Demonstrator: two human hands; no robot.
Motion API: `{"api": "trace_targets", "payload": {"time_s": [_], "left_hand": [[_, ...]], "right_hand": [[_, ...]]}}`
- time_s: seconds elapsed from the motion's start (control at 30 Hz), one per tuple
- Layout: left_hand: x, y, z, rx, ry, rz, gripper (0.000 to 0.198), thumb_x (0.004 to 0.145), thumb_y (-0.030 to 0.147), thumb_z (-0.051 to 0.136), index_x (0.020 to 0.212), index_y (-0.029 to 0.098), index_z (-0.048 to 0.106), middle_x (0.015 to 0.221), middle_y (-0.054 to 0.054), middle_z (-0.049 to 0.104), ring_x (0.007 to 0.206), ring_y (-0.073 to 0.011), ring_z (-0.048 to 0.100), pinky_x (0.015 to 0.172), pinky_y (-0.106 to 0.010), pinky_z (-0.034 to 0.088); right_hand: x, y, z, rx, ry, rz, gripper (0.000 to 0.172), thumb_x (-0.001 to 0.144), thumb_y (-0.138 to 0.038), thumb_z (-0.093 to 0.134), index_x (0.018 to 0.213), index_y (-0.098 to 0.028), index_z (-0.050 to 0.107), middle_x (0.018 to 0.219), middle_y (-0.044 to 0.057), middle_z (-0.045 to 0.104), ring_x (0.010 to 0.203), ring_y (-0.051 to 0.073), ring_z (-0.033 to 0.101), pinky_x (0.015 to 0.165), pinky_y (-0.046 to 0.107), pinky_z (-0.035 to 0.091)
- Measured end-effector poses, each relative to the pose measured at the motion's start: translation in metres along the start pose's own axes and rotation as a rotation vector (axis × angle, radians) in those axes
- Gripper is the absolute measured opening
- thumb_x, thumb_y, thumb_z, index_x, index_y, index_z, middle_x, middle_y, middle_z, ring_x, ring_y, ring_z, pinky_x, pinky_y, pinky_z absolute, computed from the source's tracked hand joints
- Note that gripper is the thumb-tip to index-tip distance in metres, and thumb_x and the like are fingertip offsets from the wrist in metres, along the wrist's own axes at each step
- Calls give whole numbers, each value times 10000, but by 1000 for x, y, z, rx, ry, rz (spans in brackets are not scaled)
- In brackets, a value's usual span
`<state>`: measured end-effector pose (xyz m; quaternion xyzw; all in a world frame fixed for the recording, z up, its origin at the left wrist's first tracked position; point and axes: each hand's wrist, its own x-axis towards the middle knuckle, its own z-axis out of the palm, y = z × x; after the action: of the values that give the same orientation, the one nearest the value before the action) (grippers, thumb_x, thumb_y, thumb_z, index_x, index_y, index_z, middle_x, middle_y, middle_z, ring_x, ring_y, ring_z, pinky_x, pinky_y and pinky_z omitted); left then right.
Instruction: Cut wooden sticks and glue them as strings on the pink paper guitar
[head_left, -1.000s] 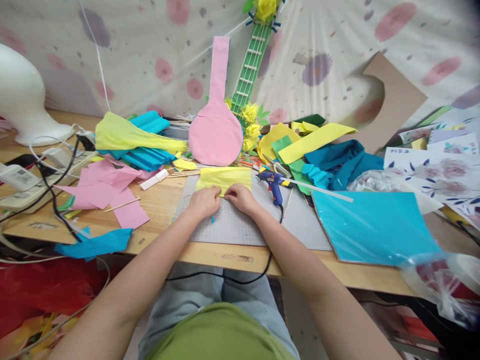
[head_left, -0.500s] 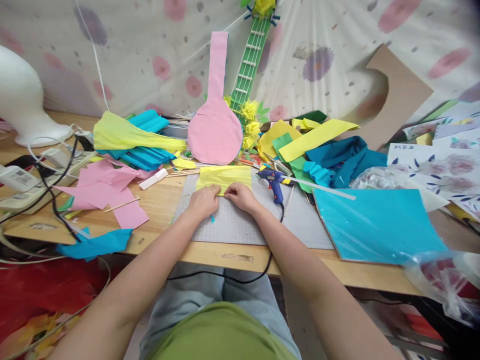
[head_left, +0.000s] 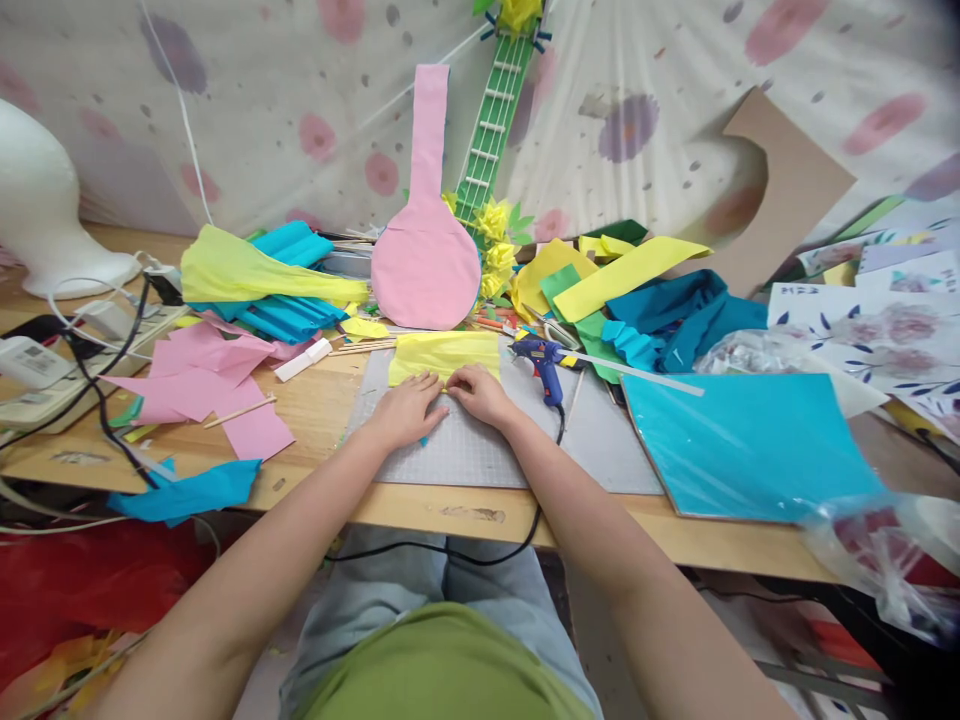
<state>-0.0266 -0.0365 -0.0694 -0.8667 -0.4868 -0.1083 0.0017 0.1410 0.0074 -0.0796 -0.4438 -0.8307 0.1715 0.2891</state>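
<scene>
A sheet of yellow crepe paper (head_left: 448, 356) lies on the grey cutting mat (head_left: 465, 450) in front of me. My left hand (head_left: 409, 410) rests flat on its near left edge, thumb stretched out to the side. At the middle of that near edge, the bent fingers of my right hand (head_left: 478, 393) pinch the paper. My fingertips hide part of the edge. Just right of my right hand is a blue glue gun (head_left: 543, 366) with a long glue stick in its back. Behind the sheet stands a pink paper-covered lute shape (head_left: 426, 262).
Pink paper scraps (head_left: 206, 370) and a power strip (head_left: 90, 375) lie left. Yellow and blue crepe paper rolls (head_left: 255, 275) are behind them. A turquoise sheet (head_left: 750, 440) lies right. The glue gun's cord (head_left: 442, 560) hangs over the table edge. A green-necked instrument (head_left: 491, 130) leans behind.
My left hand has opened out, its thumb now spread toward me. The right hand keeps its pinch at the paper's near edge. The view has shifted slightly.
</scene>
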Motion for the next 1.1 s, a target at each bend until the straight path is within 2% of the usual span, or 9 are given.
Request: {"api": "trace_targets", "payload": {"time_s": [0.17, 0.33, 0.63, 0.9, 1.1], "left_hand": [[0, 0, 0, -14, -41, -8, 547, 849, 440, 294, 1249, 97, 439, 1341, -130, 393, 1262, -213, 314, 1054, -357, 233], [-1, -2, 0, -45, -52, 0, 558, 841, 471, 297, 1256, 121, 429, 1353, -115, 380, 1272, -209, 294, 1061, -365, 211], [-2, -1, 1, -40, -62, 1, 566, 844, 466, 282, 1272, 118, 409, 1371, -114, 351, 1283, -217, 271, 1065, -370, 196], [-3, -3, 7, -47, -50, 12, 652, 828, 543, 241, 1310, 116, 348, 1399, -118, 293, 1308, -209, 204, 1076, -381, 152], [-2, -3, 6, -73, -60, 18, 661, 829, 547, 228, 1306, 106, 350, 1398, -128, 290, 1310, -216, 195, 1072, -396, 148]], "right_hand": [[-5, 8, -9, -60, 80, 72, 236, 814, -185, 443, 956, -205, 631, 973, 36, 636, 948, 156, 506, 864, 316, 379], [-7, 16, -15, -106, -11, 85, 306, 823, -159, 420, 1039, -242, 619, 1123, 14, 598, 1058, 165, 475, 937, 366, 359], [-4, 14, -13, -196, -51, 146, 416, 792, -94, 388, 1121, -262, 578, 1176, -29, 564, 1085, 156, 456, 965, 352, 351], [-2, 14, -10, -198, -9, 179, 399, 800, -96, 384, 1112, -243, 586, 1176, -18, 567, 1068, 152, 464, 962, 330, 348], [-4, 14, -11, -107, 23, 127, 298, 825, -263, 452, 1084, -231, 596, 1145, 28, 585, 1055, 188, 467, 938, 387, 357]]}}
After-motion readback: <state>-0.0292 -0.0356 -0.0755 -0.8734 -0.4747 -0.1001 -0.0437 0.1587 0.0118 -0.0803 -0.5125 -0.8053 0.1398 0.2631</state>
